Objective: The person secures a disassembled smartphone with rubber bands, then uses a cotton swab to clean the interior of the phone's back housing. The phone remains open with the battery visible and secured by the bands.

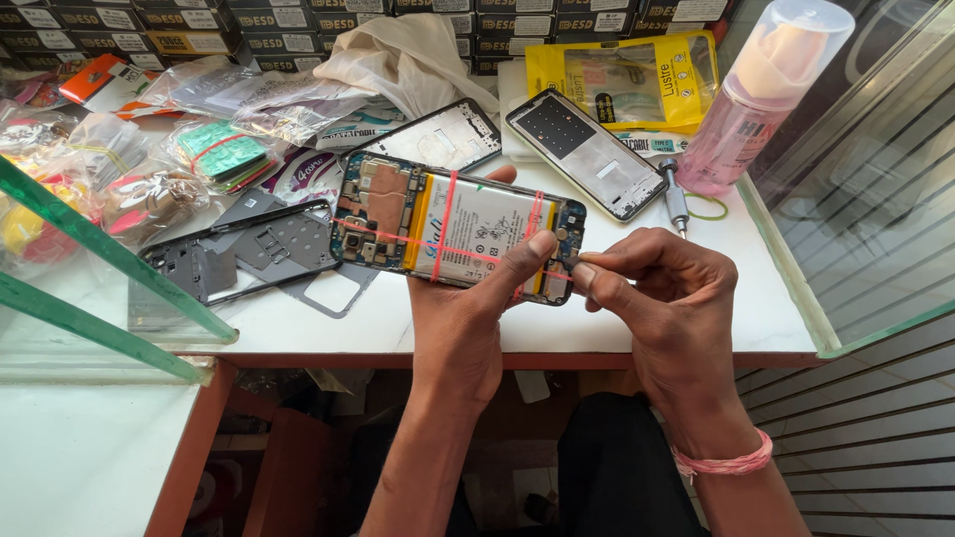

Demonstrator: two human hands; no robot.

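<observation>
Glass panels with green edges slant across the left side, over a white worktop crowded with clear plastic bags of small parts. Just right of them lies a dark grey phone frame with a loose inner plate, flat on the worktop. At the centre, the left hand grips an opened smartphone with bare circuit boards and a white battery, held level above the table edge; its thumb presses on the phone's right end, fingers underneath. Thin pink rubber bands cross the battery. The right hand is closed in a pinch, thumb and forefinger touching the phone's right edge; what they nip is too small to tell. A pink band circles that wrist. Behind the hands lies a silver phone back frame, a small screwdriver just beside it, and a pink spray bottle with a clear cap further right.
</observation>
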